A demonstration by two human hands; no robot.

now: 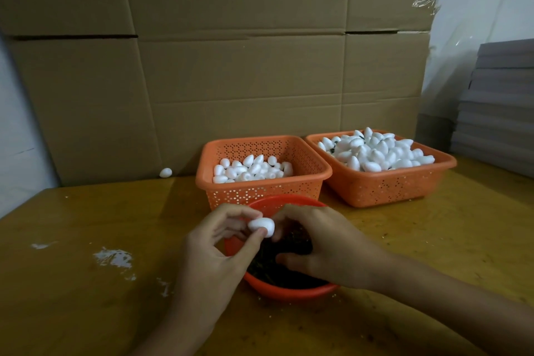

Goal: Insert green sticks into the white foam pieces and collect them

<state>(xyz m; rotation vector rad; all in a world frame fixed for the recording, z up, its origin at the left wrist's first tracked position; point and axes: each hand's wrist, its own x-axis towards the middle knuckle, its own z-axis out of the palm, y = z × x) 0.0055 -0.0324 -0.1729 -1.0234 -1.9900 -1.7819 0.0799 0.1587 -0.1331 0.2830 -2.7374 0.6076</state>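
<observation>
My left hand [213, 248] pinches a white egg-shaped foam piece [261, 226] between thumb and fingers, just above the round red bowl [289, 292]. The bowl holds a dark heap of green sticks [271, 269]. My right hand [326, 243] hovers over the bowl with curled fingers whose tips meet the foam piece; whether they pinch a stick is hidden. Behind the bowl stands an orange basket [260, 188] with plain foam pieces [251, 169]. To its right, a second orange basket [384, 185] is heaped with foam pieces [378, 150] that show dark bits between them.
A stray foam piece [166, 172] lies at the back left by the cardboard wall [231, 66]. White smears [114, 257] mark the wooden table [86, 298] on the left. Grey stacked sheets [500, 113] stand at the far right.
</observation>
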